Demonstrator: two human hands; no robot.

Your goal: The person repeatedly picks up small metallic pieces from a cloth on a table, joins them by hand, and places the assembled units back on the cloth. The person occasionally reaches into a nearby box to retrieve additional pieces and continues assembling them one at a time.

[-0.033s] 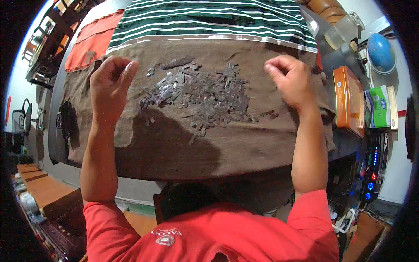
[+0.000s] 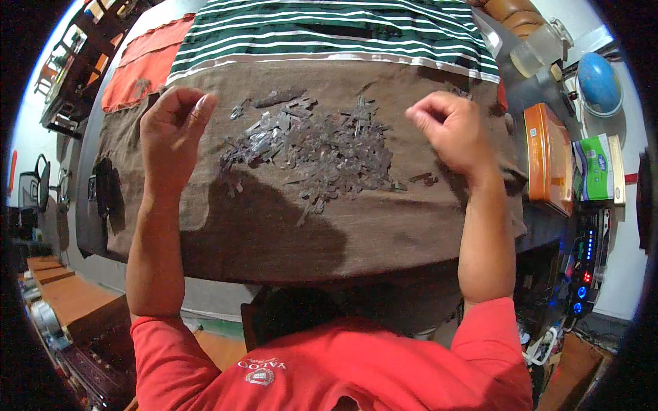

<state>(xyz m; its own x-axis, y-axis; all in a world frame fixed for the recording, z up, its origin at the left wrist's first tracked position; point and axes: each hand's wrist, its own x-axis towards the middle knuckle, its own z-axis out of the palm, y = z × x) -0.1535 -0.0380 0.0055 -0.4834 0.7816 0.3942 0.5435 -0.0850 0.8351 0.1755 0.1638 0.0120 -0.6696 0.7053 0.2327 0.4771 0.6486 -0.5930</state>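
Observation:
A heap of small flat grey strips (image 2: 322, 147), some of them shiny, lies spread on a brown cloth (image 2: 274, 240). To the left of the heap my left hand (image 2: 175, 133) is raised, its fingers curled and the thumb pressed toward them. My right hand (image 2: 452, 130) is on the opposite side, fingers bent into a pinch. Anything in either pinch is too small or hidden to make out. Neither hand touches the heap. A longer dark piece (image 2: 279, 98) rests at the heap's far edge, and a few loose bits (image 2: 425, 178) lie toward my right forearm.
Beyond the brown cloth lies a green and white striped cloth (image 2: 329, 34), with an orange-red cloth (image 2: 147, 61) at the far left. An orange tin box (image 2: 548, 161), a green packet (image 2: 595, 168), a clear jar (image 2: 538, 51) and a blue round object (image 2: 598, 82) stand along the right.
My right hand has shifted slightly to the left, toward the heap. My left hand and the strips look nearly the same.

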